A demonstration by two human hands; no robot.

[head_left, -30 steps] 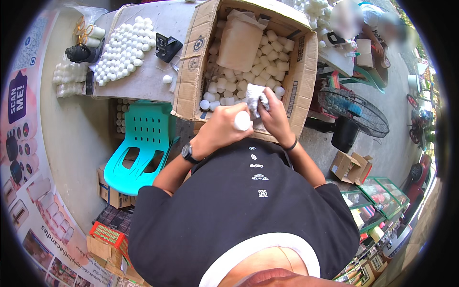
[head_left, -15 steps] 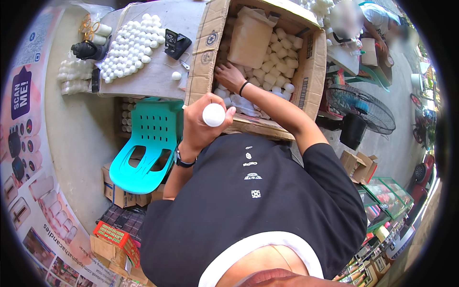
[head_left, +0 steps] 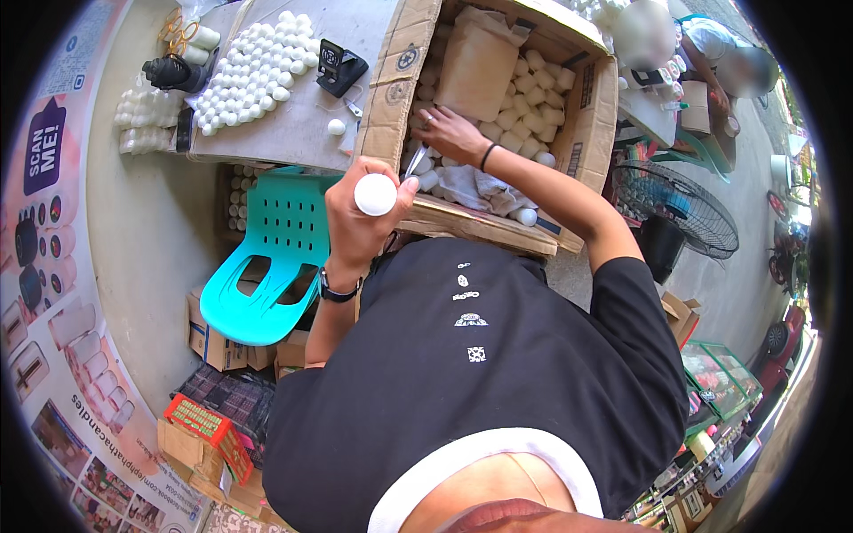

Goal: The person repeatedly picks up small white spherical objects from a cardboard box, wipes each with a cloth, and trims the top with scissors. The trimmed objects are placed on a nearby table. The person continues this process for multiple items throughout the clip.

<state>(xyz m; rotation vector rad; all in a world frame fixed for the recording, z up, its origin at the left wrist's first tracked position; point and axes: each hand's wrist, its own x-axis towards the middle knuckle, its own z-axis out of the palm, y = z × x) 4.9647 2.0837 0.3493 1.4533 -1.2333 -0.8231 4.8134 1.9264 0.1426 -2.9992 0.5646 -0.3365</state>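
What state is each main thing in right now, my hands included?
Cardboard box: open, holding many white pieces
Cloth: crumpled, inside the box
Left hand: grip closed around a white cylinder
Right hand: inside the box, grip unclear
Table: bearing clustered round white pieces
Teal chair: upright
Fan: running or off, cannot tell

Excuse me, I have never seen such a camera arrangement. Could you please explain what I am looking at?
There is no robot here: these are a person's own bare hands. The left of two wide fisheye cameras worn on the head looks down, so straight edges bend. The left hand holds a white round-ended piece. The right hand reaches into a cardboard box containing white cylinders, a flat pale package and crumpled cloth. A thin metallic tool shows near its fingertips; I cannot tell whether it is held. On the table are many white rounded pieces.
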